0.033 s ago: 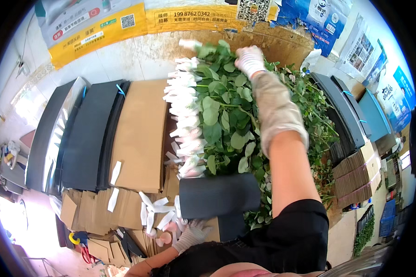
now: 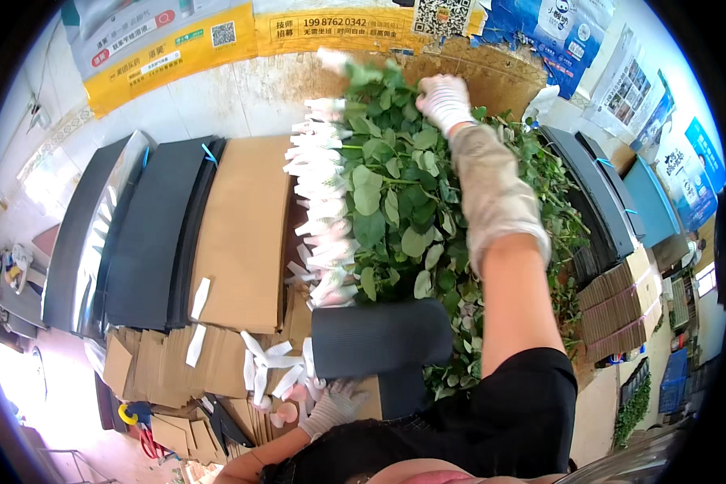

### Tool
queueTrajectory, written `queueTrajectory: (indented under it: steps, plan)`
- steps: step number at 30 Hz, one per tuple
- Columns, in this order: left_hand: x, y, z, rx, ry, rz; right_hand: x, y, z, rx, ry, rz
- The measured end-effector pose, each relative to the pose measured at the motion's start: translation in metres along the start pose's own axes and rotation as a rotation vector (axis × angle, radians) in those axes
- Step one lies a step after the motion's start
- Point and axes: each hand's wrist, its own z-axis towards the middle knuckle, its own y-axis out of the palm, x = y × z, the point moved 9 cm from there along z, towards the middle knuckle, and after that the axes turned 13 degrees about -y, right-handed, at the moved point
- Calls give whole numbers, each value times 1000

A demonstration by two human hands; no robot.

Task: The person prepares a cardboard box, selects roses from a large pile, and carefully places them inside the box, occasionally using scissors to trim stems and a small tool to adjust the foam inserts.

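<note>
Leafy stems [image 2: 399, 173] lie mid-scene, their white-sleeved heads [image 2: 324, 206] lined up on the left. Nearest, the gloved left hand [image 2: 335, 407] sits by loose white sleeves [image 2: 270, 363], its fingers too hidden to call; a careless sweep there could scatter those sleeves. Just beyond, a black ribbed roll [image 2: 383, 343] rests at the row's near end, and if it slips or springs open it may crush leaves. Far end now: the gloved right hand [image 2: 444, 101] has fingers curled shut, apparently on a far stem [image 2: 371, 77] with a blurred white head; drag that low and tangled leaves could tug neighbouring heads out of line.
</note>
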Motion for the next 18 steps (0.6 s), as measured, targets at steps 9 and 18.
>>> queueTrajectory:
  steps: [9, 18]
  plan:
    - [11, -33, -3, -102, 45, -46, -60, 39, -133, -377, -94, -77]
    - [16, -27, 1, -82, 66, -85, -23, -97, -127, 574, -220, 145]
